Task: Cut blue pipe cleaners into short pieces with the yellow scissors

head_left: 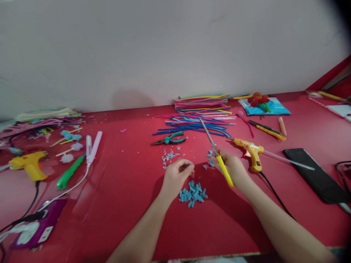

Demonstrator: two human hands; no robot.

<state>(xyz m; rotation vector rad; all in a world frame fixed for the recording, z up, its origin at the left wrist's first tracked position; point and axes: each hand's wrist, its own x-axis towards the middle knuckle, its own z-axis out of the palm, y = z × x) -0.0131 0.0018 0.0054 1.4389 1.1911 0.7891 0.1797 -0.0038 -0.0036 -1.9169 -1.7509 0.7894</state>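
Note:
My right hand (231, 166) is closed on a pair of scissors (211, 140) with yellow handles, the blades pointing up and away to the left. My left hand (178, 173) is curled in a pinch; whatever its fingertips hold, if anything, is too small to make out. Just below it on the red table lies a pile of short blue cut pieces (193, 194). A few more blue pieces (210, 157) lie beside my right hand. Fine pale clippings (169, 156) are scattered beyond my left hand.
Pliers (171, 139) and bundled coloured pipe cleaners (201, 106) lie farther back. At right are a yellow glue gun (253, 153), a black phone (315, 175) and a cutter knife (267, 129). Another glue gun (31, 164), a green-handled tool (70, 173) and a pink hair-straightener-like tool (93, 148) are left.

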